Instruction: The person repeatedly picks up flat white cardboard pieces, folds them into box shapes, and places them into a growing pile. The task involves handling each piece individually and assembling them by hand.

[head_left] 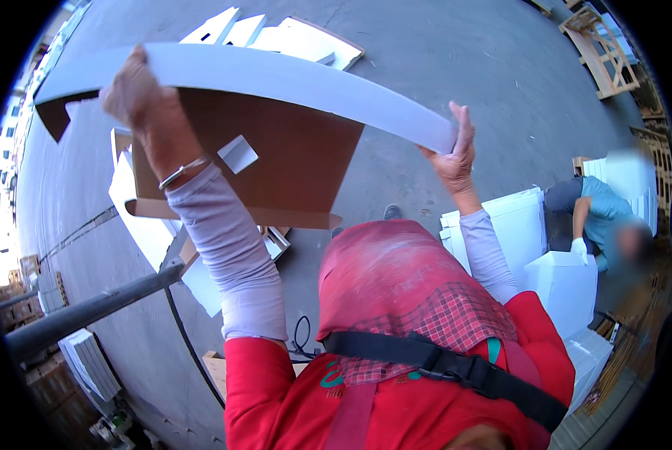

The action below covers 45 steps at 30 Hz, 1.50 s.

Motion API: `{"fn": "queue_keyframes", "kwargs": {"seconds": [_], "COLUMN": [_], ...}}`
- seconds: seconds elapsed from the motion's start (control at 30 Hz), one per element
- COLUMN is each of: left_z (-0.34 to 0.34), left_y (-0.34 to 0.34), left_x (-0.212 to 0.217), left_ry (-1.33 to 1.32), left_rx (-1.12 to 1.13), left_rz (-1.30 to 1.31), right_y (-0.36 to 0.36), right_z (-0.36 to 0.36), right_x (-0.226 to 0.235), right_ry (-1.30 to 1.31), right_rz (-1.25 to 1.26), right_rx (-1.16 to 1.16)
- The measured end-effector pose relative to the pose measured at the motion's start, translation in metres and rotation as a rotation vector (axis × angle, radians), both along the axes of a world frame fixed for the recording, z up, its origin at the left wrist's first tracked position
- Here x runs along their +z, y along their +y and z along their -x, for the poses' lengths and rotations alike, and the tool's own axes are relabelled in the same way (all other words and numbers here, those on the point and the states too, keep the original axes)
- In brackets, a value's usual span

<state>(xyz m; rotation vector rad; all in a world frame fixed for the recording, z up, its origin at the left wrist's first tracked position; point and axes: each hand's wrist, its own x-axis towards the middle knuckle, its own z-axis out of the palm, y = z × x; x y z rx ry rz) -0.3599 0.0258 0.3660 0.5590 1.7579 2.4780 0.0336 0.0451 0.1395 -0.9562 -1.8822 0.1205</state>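
Observation:
A large folded cardboard piece (291, 142), white outside and brown inside, is held up in front of me at about arm's length. Its long white flap (276, 75) bows across the top, and a small white paper (237, 154) shows against the brown face. My left hand (136, 94) is closed over the upper edge near the left end. At the far right end of the flap, my right hand (454, 154) grips the corner between thumb and straightened fingers.
White cardboard pieces (294, 37) lie on the concrete floor ahead. A dark metal bar (96, 311) crosses at left. To the right stand white flat stacks (512, 225) and white boxes (564, 289), where a gloved co-worker (602, 214) bends. A wooden pallet frame (594, 56) stands far right.

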Motion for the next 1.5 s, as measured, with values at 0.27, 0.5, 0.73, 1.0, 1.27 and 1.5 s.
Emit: {"fn": "queue_keyframes", "kwargs": {"seconds": [0.27, 0.5, 0.73, 1.0, 1.27, 1.5], "left_z": [0.105, 0.052, -0.147, -0.207, -0.242, -0.254], "left_y": [-0.016, -0.03, -0.044, -0.039, -0.042, -0.024], "left_x": [-0.042, -0.062, -0.184, -0.208, -0.195, -0.178], "left_ry": [-0.122, -0.319, -0.136, 0.128, -0.129, -0.039], "left_rx": [-0.173, -0.698, -1.054, -0.785, -1.075, -0.936], "left_rz": [0.046, -0.393, 0.153, 0.461, -0.001, 0.253], "right_y": [0.026, 0.061, 0.039, 0.028, 0.041, 0.049], "right_z": [-0.036, -0.035, 0.036, 0.041, 0.007, 0.003], "right_x": [0.002, -0.008, 0.047, 0.06, 0.078, 0.078], "right_ry": [0.093, -0.199, 0.059, -0.311, -0.301, -0.29], "right_rz": [-0.091, -0.125, 0.176, 0.385, 0.537, 0.633], "right_rx": [-0.157, -0.208, 0.098, 0.28, 0.475, 0.51]}}
